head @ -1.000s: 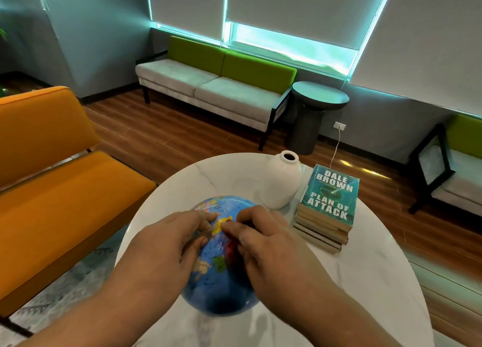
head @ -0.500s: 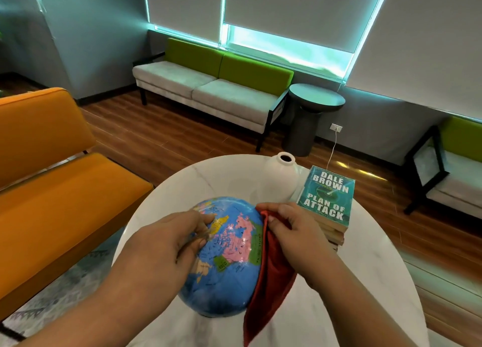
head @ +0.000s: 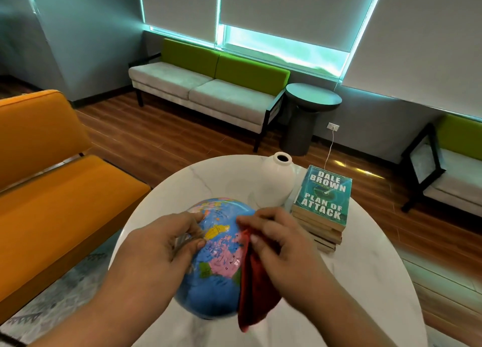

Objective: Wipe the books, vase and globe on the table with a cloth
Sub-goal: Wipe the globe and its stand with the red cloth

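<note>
A blue globe [head: 214,273] sits on the round white marble table [head: 365,281], close to me. My left hand [head: 156,252] grips its left upper side, fingers curled over what looks like a metal arc. My right hand [head: 281,247] holds a red cloth [head: 254,289] against the globe's right side; the cloth hangs down past the globe. Behind the globe stands a white vase [head: 276,182]. To its right lies a stack of several books [head: 322,211], a teal paperback on top.
An orange sofa [head: 52,190] stands close to the table's left. A green and grey bench [head: 208,85] lines the far wall, with a dark round side table [head: 310,111] beside it. Another green chair [head: 448,164] is at right. The floor is wood.
My right hand drew the red cloth out to the globe's right side, then shifted back up toward the top. The globe turned a little under my hands. My left hand kept its grip.
</note>
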A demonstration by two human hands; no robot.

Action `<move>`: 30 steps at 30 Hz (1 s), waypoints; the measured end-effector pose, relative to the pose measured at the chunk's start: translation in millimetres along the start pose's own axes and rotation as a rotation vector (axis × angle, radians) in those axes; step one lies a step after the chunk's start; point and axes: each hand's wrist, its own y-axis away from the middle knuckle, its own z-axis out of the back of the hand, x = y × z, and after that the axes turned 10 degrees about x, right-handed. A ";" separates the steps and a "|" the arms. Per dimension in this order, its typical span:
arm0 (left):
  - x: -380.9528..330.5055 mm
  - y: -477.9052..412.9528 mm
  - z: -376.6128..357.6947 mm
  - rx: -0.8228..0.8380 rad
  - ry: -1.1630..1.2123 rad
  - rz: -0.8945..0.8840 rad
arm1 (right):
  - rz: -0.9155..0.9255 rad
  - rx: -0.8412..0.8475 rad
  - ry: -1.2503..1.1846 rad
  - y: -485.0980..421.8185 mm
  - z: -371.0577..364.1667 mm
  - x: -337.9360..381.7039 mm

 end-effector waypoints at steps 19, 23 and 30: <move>1.4 -1.9 2.2 0.099 -0.106 -0.089 | -0.597 0.031 -0.489 -16.6 -3.1 -52.0; 4.7 -3.3 3.3 0.103 -0.122 -0.089 | -0.285 -0.007 -0.260 -17.1 9.0 -29.5; 3.0 -3.9 2.1 0.102 -0.140 -0.112 | -0.386 -0.051 -0.181 -23.8 7.3 -32.3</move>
